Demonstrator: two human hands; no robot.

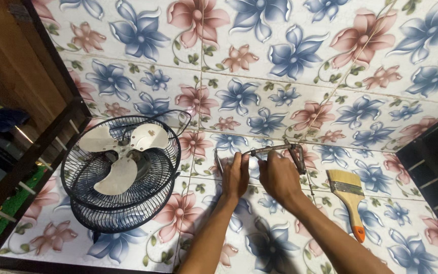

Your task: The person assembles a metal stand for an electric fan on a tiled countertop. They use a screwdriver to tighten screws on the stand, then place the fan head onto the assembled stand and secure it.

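Both hands meet over a flowered tile floor, on a bent metal tool (285, 148) that looks like pliers or a wire clamp. My left hand (235, 177) is closed on its left handle end. My right hand (278, 175) grips the middle of the same tool, whose jaws stick out to the right. Left of my hands lies a black fan (120, 172) with its wire grille (163, 175) around the pale blades (122, 152). The tool's exact shape is partly hidden by my fingers.
A paintbrush (348, 195) with a wooden handle and orange tip lies on the tiles right of my hands. A black cord (181, 117) runs behind the fan. Dark metal frames (41, 147) border the left, and another dark frame (432, 167) stands at the right.
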